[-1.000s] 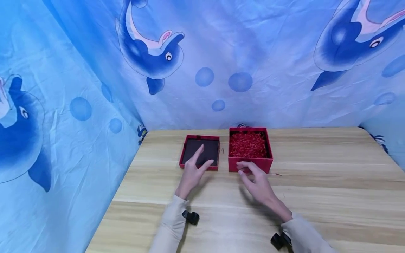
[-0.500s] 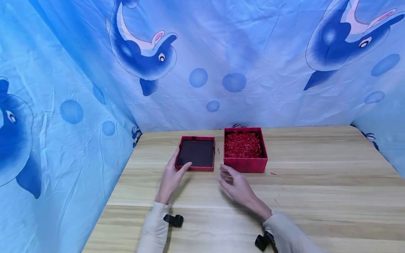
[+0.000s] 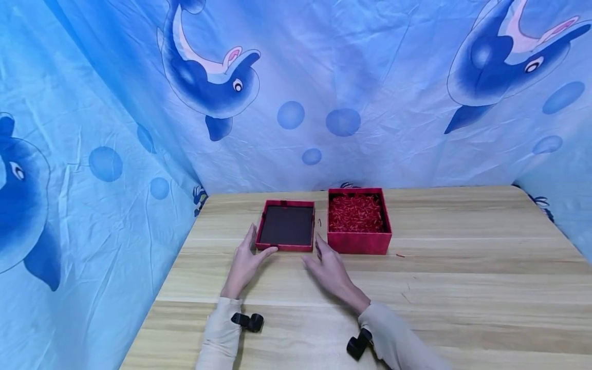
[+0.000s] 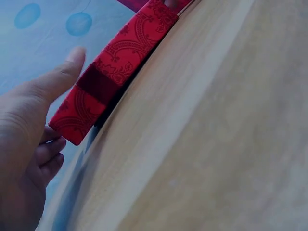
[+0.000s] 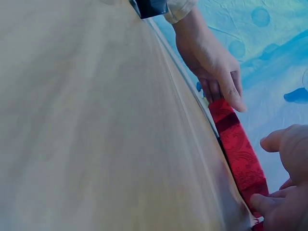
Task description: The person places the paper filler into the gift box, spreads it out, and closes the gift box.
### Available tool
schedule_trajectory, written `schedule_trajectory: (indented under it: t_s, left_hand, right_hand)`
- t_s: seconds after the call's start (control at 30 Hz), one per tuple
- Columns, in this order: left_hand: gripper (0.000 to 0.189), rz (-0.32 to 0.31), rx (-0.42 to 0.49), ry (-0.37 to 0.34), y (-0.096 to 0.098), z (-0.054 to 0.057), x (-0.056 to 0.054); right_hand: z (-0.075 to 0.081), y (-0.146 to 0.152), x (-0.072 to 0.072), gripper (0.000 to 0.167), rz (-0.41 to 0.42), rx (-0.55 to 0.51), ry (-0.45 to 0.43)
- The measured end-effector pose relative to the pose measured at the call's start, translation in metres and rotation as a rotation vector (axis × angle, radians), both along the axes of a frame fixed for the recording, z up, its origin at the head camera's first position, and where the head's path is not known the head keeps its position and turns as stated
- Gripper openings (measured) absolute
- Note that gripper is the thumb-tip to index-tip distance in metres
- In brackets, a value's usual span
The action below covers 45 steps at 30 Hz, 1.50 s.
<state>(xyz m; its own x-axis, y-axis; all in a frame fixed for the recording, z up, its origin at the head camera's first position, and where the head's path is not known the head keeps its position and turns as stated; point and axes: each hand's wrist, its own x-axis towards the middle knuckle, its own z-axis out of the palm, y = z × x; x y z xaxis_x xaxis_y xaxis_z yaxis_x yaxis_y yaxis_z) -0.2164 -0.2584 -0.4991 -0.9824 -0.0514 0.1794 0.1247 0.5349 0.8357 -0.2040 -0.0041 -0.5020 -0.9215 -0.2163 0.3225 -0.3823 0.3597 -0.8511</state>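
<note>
A shallow red box lid with a black inside lies hollow side up on the table. My left hand is at its front left corner, fingers along the left side and thumb by the front edge. In the left wrist view, the thumb stretches over the patterned red wall, which has a dark ribbon tab. My right hand is by the front right corner; in the right wrist view, its fingertips are right at the wall's near end, with the thumb raised apart from it.
A deeper red box filled with red shredded paper stands right of the lid. Loose shreds lie on the wooden table. A blue dolphin-print curtain hangs behind and to the left.
The left hand has moved left from over the lid to its front left corner. The right hand has moved left from the deep box towards the lid's front right corner.
</note>
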Motion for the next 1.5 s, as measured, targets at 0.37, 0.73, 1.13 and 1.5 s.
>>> schedule_trajectory:
  t_s: [0.37,0.73,1.13,1.5]
  left_hand:
    - [0.105,0.014,-0.083,-0.008,-0.005,-0.005,-0.004]
    - [0.086,0.011,-0.089,0.052,-0.006,-0.006,-0.006]
    - [0.081,0.028,-0.034,0.067,-0.007,-0.005,-0.003]
    - [0.082,0.069,0.080,0.047,-0.008,0.002,0.005]
  right_hand:
    - [-0.004,-0.021,-0.020,0.087,-0.051,0.006,-0.061]
    - [-0.006,-0.024,-0.025,0.079,-0.082,0.000,-0.077]
    - [-0.005,-0.025,-0.023,0.074,-0.100,-0.025,0.005]
    - [0.011,-0.022,-0.018,0.074,-0.102,0.024,0.070]
